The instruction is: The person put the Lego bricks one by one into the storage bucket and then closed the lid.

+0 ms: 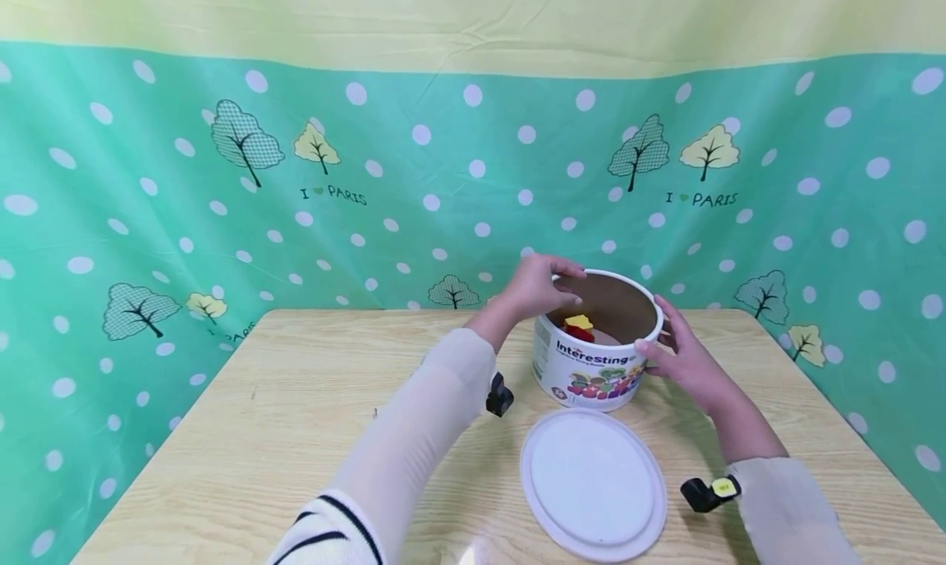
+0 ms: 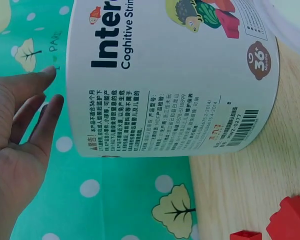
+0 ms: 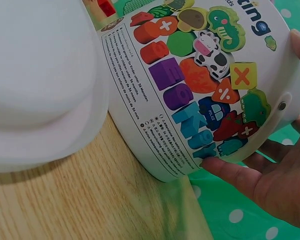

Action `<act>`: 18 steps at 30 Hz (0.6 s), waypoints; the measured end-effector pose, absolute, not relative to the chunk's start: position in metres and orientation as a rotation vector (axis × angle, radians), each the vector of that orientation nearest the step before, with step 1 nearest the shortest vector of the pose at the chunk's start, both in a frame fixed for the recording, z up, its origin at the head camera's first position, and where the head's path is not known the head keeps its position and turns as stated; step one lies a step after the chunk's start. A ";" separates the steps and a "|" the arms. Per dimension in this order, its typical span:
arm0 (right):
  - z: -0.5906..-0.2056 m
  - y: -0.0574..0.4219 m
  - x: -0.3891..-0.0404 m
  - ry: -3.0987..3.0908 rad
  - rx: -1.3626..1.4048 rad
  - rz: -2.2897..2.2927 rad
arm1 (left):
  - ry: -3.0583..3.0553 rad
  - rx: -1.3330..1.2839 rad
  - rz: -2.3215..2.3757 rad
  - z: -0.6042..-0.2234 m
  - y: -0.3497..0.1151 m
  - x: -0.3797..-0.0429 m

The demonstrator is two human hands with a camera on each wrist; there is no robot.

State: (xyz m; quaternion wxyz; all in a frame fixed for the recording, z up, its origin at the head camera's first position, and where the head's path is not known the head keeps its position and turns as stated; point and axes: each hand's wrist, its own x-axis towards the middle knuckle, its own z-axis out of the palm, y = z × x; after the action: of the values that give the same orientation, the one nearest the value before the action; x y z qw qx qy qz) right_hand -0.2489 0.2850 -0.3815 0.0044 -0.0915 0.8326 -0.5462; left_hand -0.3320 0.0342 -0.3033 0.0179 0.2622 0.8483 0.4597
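A white round bucket (image 1: 591,360) printed "Interesting" stands upright near the table's back edge, to the right of centre. Inside it I see a yellow piece (image 1: 579,323) and a red piece (image 1: 580,334). My left hand (image 1: 535,286) hovers over the bucket's left rim, fingers loosely bent and holding nothing visible. In the left wrist view its fingers (image 2: 46,77) lie beside the mouth of the bucket. My right hand (image 1: 683,351) grips the bucket's right side, thumb at the front; in the right wrist view a finger reaches the handle (image 3: 265,135).
In front of the bucket a white round lid (image 1: 594,483) lies flat on the wooden table (image 1: 310,417). Red blocks (image 2: 291,220) on the table show in the left wrist view; my left forearm hides them from the head camera. A green dotted curtain (image 1: 399,171) hangs behind.
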 end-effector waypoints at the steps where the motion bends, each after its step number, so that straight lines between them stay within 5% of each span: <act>1: -0.382 0.285 -0.249 2.609 -0.286 -1.711 | 2.626 0.824 1.437 -0.304 0.033 -0.332; 18: -0.384 0.286 -0.250 2.612 -0.297 -1.706 | 2.543 0.991 1.595 -0.304 0.005 -0.315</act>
State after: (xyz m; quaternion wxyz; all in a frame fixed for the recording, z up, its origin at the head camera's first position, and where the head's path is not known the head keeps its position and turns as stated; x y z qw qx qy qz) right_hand -0.2500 0.2861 -0.3841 0.0040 -0.0947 0.8334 -0.5444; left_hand -0.3153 0.0045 -0.3041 -0.0098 0.3136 0.8043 0.5045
